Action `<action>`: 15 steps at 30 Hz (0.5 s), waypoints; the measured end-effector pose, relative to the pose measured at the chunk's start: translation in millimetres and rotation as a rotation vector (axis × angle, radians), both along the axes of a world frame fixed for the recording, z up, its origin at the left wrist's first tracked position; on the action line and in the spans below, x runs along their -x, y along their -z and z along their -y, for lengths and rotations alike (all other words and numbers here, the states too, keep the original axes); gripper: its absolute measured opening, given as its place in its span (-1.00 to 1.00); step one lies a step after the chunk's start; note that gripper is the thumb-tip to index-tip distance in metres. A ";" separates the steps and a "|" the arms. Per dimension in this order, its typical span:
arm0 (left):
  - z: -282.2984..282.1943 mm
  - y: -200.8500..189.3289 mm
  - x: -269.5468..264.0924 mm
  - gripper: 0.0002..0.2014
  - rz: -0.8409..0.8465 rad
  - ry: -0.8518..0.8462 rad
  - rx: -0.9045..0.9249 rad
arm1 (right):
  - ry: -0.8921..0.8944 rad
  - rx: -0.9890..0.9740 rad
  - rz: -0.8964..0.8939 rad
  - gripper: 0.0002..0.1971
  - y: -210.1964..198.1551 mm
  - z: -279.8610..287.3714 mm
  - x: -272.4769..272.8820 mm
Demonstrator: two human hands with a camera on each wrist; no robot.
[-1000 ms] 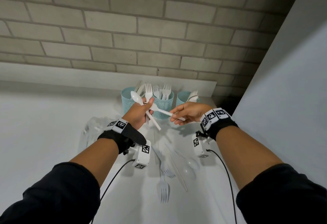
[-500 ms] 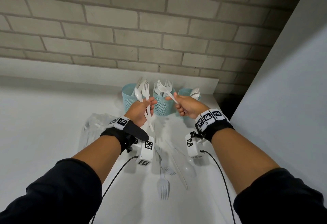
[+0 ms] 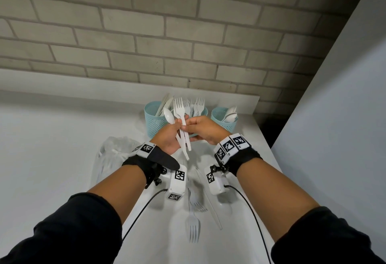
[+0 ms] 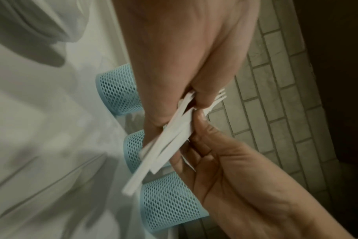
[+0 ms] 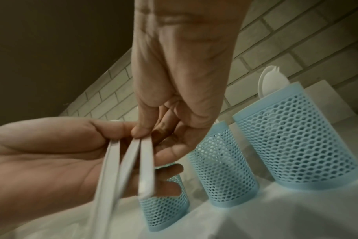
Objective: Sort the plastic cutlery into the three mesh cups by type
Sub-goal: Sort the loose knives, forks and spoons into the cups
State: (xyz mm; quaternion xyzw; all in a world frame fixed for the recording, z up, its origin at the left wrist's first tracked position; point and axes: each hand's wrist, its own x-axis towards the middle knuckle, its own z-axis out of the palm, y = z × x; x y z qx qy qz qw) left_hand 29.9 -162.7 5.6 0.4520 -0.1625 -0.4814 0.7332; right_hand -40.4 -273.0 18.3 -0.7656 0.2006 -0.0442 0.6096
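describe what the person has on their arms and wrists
Both forearms are bare below pushed-up black sleeves. Each wrist wears a black strap with a band of white blocks printed with black square markers. A white camera box with similar markers hangs under each wrist, trailing a black cable.

mesh cups: light blue, honeycomb perforation, solid bands at rim and base | cutlery: plain white | counter: plain white | wall: grey-beige brick, darker grout lines | wristbands: black, white tags with black square codes | sleeves: black | plastic bag: clear
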 end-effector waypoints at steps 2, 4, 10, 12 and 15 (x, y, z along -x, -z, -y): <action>-2.0 1.0 -3.6 -0.61 0.001 0.037 -0.021 | -0.038 -0.021 -0.054 -0.92 -1.7 3.2 -2.0; -2.4 2.7 -7.3 -0.60 0.042 0.073 -0.036 | -0.056 -0.071 -0.117 -0.90 -8.2 6.8 -4.3; 2.3 1.1 -13.1 -0.75 0.085 -0.097 -0.181 | 0.280 -0.061 0.145 -0.85 -26.1 24.8 -30.8; 2.1 6.3 -18.1 -0.79 -0.002 -0.169 -0.207 | 0.490 0.071 0.295 -0.74 -26.4 35.6 -41.6; 0.6 10.4 -21.3 -0.79 0.021 -0.148 -0.230 | 0.640 0.142 0.361 -0.70 -21.0 44.5 -49.4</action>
